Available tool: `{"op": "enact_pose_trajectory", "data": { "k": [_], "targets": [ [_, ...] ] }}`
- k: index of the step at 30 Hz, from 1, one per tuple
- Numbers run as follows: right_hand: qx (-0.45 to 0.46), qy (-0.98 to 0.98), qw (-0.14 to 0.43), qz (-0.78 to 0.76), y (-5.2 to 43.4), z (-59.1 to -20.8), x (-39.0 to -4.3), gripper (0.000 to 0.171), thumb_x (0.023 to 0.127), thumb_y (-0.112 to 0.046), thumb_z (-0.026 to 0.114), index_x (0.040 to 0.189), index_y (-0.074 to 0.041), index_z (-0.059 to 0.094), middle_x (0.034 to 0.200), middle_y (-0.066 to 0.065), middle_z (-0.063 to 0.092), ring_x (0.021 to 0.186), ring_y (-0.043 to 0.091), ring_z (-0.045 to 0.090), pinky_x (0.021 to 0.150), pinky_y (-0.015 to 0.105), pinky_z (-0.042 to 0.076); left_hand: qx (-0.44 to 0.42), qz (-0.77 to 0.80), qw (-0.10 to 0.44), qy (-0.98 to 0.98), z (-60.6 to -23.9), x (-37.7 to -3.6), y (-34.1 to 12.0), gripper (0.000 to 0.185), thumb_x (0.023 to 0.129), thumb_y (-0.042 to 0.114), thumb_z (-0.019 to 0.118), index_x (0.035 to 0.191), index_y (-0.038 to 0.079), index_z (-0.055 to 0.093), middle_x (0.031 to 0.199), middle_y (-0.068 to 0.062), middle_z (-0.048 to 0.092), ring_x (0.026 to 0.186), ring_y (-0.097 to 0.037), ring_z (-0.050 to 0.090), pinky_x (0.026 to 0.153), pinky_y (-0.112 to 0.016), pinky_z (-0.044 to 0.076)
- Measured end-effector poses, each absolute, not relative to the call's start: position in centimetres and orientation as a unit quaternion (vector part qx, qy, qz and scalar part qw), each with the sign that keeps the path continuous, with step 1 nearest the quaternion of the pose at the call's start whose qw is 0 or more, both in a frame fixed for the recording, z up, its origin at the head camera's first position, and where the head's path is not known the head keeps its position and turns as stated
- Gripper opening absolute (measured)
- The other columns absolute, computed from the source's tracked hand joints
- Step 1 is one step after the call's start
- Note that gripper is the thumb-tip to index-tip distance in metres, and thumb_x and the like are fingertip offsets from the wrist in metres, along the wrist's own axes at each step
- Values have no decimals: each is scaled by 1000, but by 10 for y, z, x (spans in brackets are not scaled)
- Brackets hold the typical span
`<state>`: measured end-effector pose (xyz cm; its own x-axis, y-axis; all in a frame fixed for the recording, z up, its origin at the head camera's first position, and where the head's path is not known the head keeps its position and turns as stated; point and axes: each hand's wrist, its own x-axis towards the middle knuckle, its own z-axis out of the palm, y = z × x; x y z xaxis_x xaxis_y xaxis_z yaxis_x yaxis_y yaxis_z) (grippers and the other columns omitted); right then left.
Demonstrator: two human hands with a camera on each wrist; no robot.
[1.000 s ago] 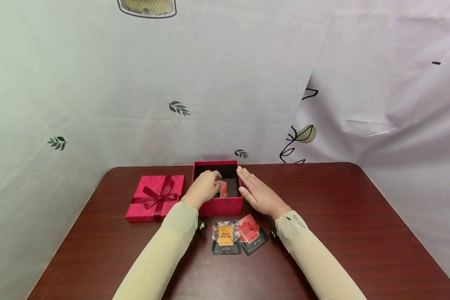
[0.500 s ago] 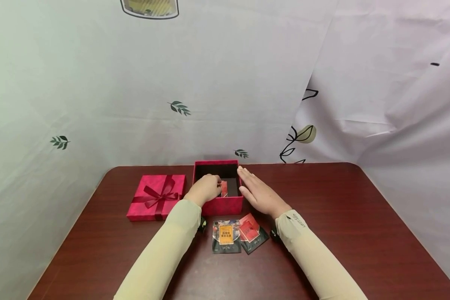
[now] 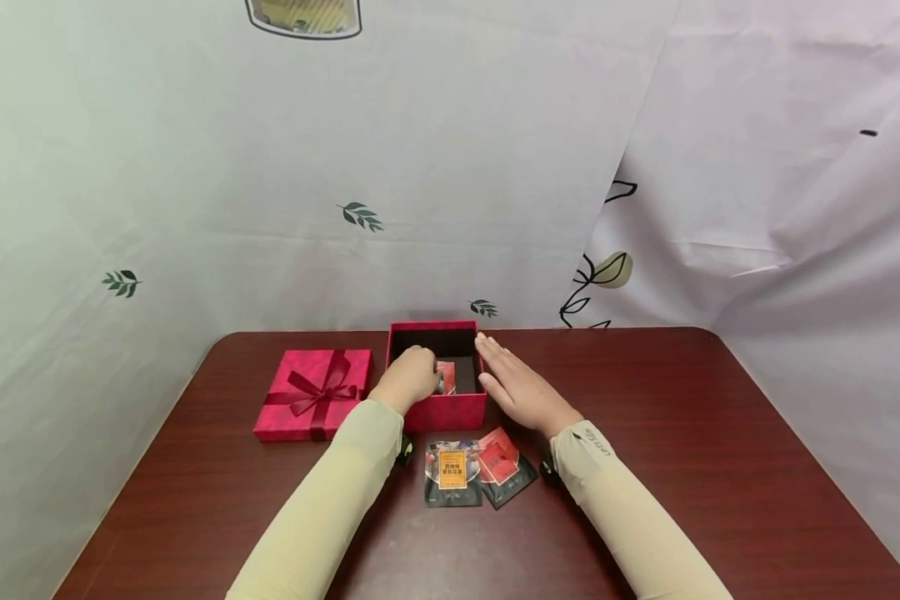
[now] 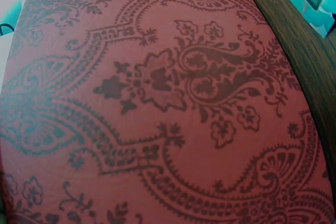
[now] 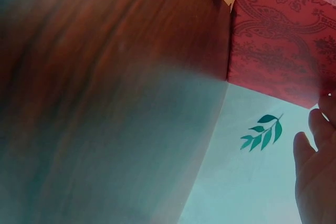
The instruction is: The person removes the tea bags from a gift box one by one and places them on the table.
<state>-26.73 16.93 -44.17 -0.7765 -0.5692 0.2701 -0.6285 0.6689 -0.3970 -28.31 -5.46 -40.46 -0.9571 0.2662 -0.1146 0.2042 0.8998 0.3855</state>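
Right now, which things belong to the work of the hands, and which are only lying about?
In the work:
- open red box, with left hand inside and right hand flat against its side
- sachet that the left hand holds in the box
- two sachets lying before the box

Lying about:
- red lid with bow
- table

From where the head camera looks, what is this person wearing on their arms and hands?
Both arms wear long, close-fitting pale beige sleeves down to the wrists. The right sleeve has small dark lettering near its cuff. A small dark device sits at each wrist. The left hand and right hand are bare: no gloves or rings visible.
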Motion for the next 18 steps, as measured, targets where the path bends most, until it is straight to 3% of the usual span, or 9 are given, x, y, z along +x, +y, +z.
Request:
{"op": "enact_pose_trajectory", "data": {
  "k": [4, 8, 18],
  "targets": [
    [331, -911, 64, 239, 169, -442, -267, 62, 109, -33, 42, 161, -5, 23, 167, 9, 21, 154, 24, 16, 121, 49, 23, 125, 211, 85, 966, -404, -282, -55, 17, 97, 5, 61, 109, 0, 72, 113, -15, 66, 91, -24, 59, 84, -39, 55],
    [329, -911, 61, 243, 169, -442, -267, 62, 109, -32, 43, 161, -5, 24, 167, 8, 21, 155, 24, 17, 121, 50, 23, 132, 237, 94, 958, -405, -282, -56, 27, 95, 1, 60, 120, 4, 70, 118, -13, 68, 98, -24, 62, 93, -42, 54],
    [329, -910, 63, 244, 169, -441, -267, 63, 107, -31, 46, 161, -5, 24, 167, 9, 22, 154, 24, 18, 122, 49, 22, 164, 207, 71, 962, -396, -280, -58, 25, 96, -2, 57, 116, 2, 72, 116, -14, 69, 108, -26, 65, 94, -41, 54]
  ]
}}
